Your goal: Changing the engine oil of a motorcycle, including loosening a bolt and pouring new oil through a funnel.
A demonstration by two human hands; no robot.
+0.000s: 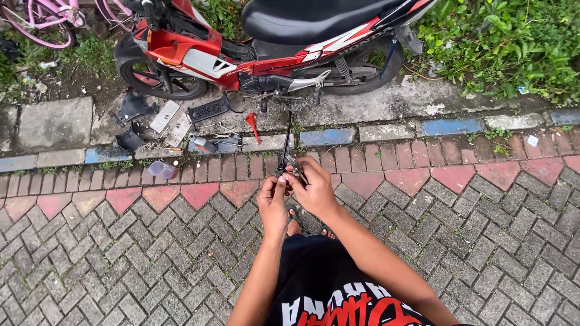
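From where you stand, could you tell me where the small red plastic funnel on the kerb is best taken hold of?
Take the small red plastic funnel by its wide cone mouth, coming from above: it lies tipped on the kerb, thin spout pointing toward you, so the cone gives the broader hold.

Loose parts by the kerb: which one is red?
The small red funnel, lying on the kerb under the motorcycle. The black grille, black covers and pale plate left of it are dark or grey.

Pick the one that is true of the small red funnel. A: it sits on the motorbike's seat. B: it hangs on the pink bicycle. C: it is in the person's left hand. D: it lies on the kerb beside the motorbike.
D: the red funnel lies on the kerb just below the motorbike, among loose parts, apart from both hands.
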